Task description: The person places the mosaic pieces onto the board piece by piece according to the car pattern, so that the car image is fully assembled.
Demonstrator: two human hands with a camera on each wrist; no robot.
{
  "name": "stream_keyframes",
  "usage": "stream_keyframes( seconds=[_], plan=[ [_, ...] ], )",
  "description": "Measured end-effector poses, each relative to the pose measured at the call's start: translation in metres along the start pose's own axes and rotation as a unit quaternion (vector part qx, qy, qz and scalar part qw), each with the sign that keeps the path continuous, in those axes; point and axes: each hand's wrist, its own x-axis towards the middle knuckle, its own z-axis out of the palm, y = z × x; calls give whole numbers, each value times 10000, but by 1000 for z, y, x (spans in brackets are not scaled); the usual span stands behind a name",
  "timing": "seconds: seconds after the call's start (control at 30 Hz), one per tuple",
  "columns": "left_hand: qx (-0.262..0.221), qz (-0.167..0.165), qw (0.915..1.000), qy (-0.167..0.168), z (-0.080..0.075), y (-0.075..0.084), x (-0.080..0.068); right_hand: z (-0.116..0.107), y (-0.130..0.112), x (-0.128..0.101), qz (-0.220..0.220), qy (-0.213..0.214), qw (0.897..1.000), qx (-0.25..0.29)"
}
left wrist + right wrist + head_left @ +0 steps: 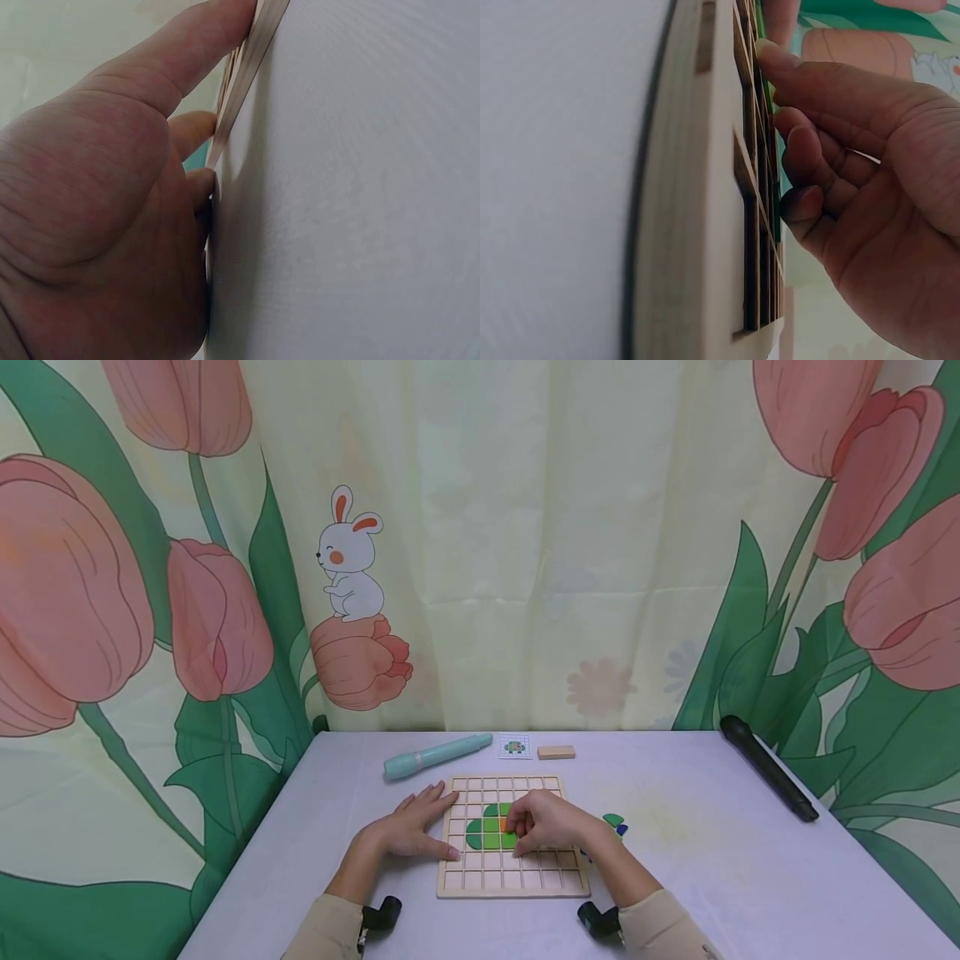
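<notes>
Wooden grid board [513, 883] flat on white bench [712, 877], near front edge. Left hand [411, 827] flat on bench, fingers straight, touching board's left edge. Right hand [546, 823] over board's middle, fingers curled down onto green pieces [486, 832] set in grid cells; small orange piece [504, 823] just beside fingertips. Loose green and blue pieces [616, 823] on bench right of board. Behind board: teal pen [437, 755], small pattern card [514, 746], wooden block [556, 752]. Black cylinder [768, 767] at bench's far right.

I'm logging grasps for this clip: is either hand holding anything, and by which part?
Nothing is gripped. The left hand lies flat against the grid board's left edge. The right hand's curled fingertips rest on the green pieces; a pinch cannot be told.
</notes>
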Motion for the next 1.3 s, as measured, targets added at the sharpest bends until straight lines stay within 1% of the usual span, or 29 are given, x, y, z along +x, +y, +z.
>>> stream_keyframes(
  seconds=[0.13, 0.37, 0.6, 0.9, 1.07, 1.17, 1.3],
  plan=[
    [7, -12, 10000, 1, 0, 0, 0, -3, 2, -1, -26, 65, 10000, -20],
    [42, -38, 10000, 38, 1, -1, 0, -20, 5, -6, -127, 494, 9987, 39],
    [27, -27, 10000, 46, 1, -2, 1, -38, 12, -17, 100, 795, 9968, -22],
    [13, -45, 10000, 48, 3, -3, 2, -53, 22, -27, 299, 942, 9950, 112],
    [5, -64, 10000, 52, 3, -2, 1, -60, 27, -32, 434, 1039, 9936, 76],
    [15, -55, 10000, 45, 3, -3, 1, -64, 31, -35, 503, 1027, 9934, 34],
    [37, -30, 10000, 36, 3, -3, 1, -70, 38, -42, 616, 889, 9941, 71]
  ],
)
